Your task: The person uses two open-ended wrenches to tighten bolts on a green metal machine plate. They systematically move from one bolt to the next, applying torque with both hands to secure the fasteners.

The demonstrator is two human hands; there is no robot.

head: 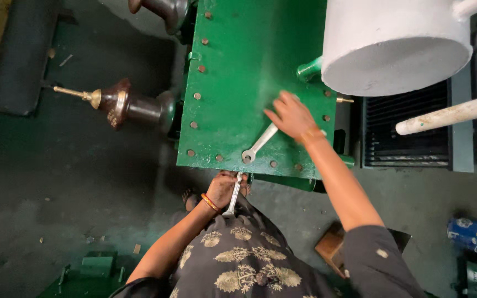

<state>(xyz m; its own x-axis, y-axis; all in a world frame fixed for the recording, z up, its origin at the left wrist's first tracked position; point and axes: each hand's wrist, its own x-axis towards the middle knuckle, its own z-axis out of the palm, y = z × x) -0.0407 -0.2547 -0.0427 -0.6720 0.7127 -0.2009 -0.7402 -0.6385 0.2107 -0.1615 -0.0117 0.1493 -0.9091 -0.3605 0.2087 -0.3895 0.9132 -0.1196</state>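
A green metal cover plate point(249, 60) with rusty bolts along its edges fills the middle of the view. My right hand point(289, 116) rests on the plate and grips the handle of a silver ring wrench point(258, 144), whose ring end sits on a bolt near the plate's near edge. My left hand point(223, 189) is just below that edge, closed around a second silver wrench point(232, 196) that points up under the plate's rim.
A white cylindrical tank point(393, 44) stands at the upper right with a white pipe point(451, 115) below it. A brown bushing with a brass tip point(118, 103) juts out to the left. Dark radiator fins point(404, 132) lie right of the plate. Grey concrete floor surrounds it.
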